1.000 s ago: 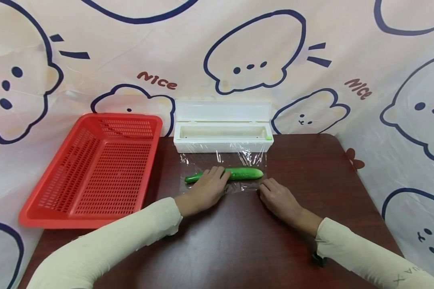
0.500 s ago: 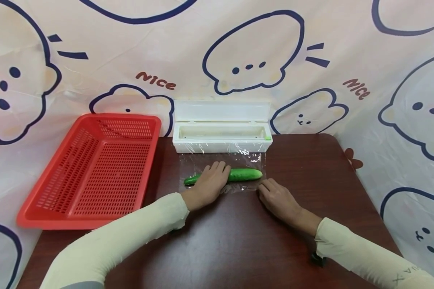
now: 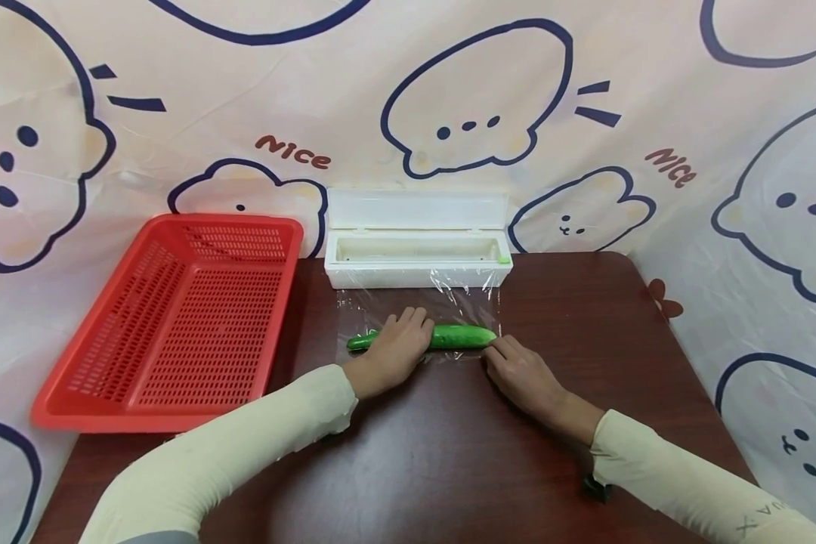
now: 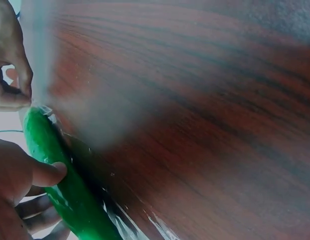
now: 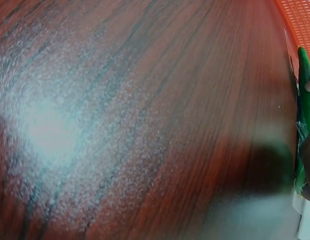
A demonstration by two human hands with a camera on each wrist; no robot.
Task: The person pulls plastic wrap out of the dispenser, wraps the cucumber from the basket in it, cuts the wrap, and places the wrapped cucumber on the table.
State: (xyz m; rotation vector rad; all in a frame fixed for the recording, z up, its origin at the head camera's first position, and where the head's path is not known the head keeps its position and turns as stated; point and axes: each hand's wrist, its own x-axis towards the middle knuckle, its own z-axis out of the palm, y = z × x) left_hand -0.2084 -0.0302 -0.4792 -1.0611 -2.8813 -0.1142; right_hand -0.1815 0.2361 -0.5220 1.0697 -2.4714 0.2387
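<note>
A long green cucumber [image 3: 459,337] lies crosswise on a sheet of clear plastic wrap [image 3: 381,304], which runs out from the front of a white wrap dispenser box [image 3: 418,277]. My left hand [image 3: 397,347] grips the cucumber around its middle; the left wrist view shows the thumb laid over the green skin [image 4: 77,200]. At the cucumber's pale right end, my right hand [image 3: 523,370] pinches the near right corner of the wrap between thumb and fingers. In the right wrist view, only a strip of the cucumber [image 5: 306,102] shows at the right edge.
To the left stands a red perforated plastic basket [image 3: 47,415]. The dispenser's white lid [image 3: 418,209] is raised against the patterned wall sheet [image 3: 353,91]. Everything stands on a dark brown wooden table [image 3: 408,468].
The cucumber has shifted slightly toward me, and its right end now meets the right hand's fingertips. The left hand went forward a little, then back with it. The right hand has stayed put.
</note>
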